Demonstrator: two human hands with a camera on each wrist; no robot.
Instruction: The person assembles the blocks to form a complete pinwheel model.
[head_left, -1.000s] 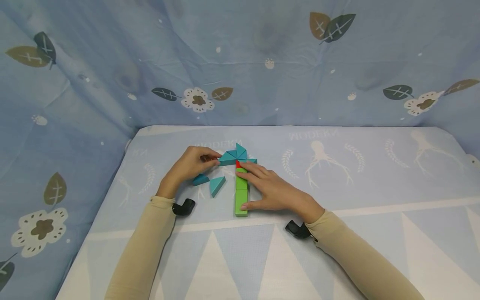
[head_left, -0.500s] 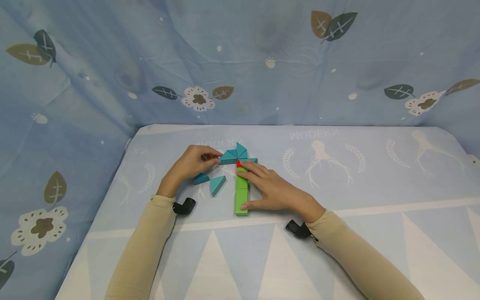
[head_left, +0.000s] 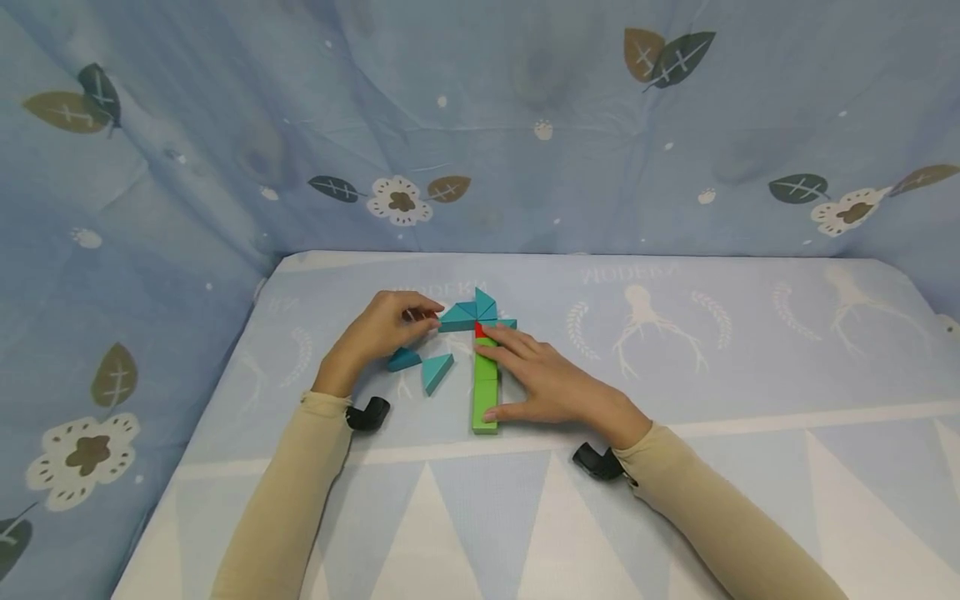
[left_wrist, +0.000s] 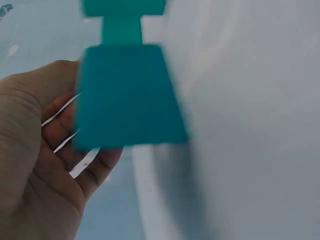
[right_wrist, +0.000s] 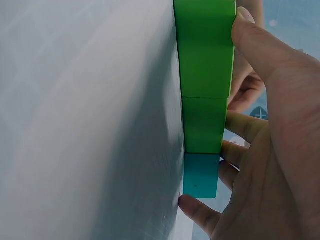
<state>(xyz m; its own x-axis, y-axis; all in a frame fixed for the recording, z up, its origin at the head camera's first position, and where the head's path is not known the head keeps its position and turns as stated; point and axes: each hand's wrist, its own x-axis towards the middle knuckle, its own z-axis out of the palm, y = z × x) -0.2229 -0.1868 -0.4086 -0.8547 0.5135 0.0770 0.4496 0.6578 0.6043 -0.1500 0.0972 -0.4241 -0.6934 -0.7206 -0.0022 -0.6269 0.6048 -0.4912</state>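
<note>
In the head view, several teal triangular blocks (head_left: 467, 312) lie in a fan on the table, above a small red block (head_left: 480, 330) and a column of green blocks (head_left: 485, 393). My left hand (head_left: 384, 323) holds its thumb and fingertips around the left corner of the fan's leftmost teal block. My right hand (head_left: 551, 379) rests along the green column's right side, thumb near the lower end, extended fingers by the red block and partly covering it. The right wrist view shows that thumb at a green block (right_wrist: 205, 55). A teal block (left_wrist: 130, 97) hides the left fingertips in the left wrist view.
Two loose teal blocks, a darker-faced one (head_left: 403, 360) and a triangular one (head_left: 437, 374), lie between my left wrist and the green column. A patterned cloth covers the table (head_left: 750, 492). Blue fabric (head_left: 525, 167) hangs behind the table and at its left side.
The head view has shifted slightly. Both hands and the blocks otherwise keep the same places.
</note>
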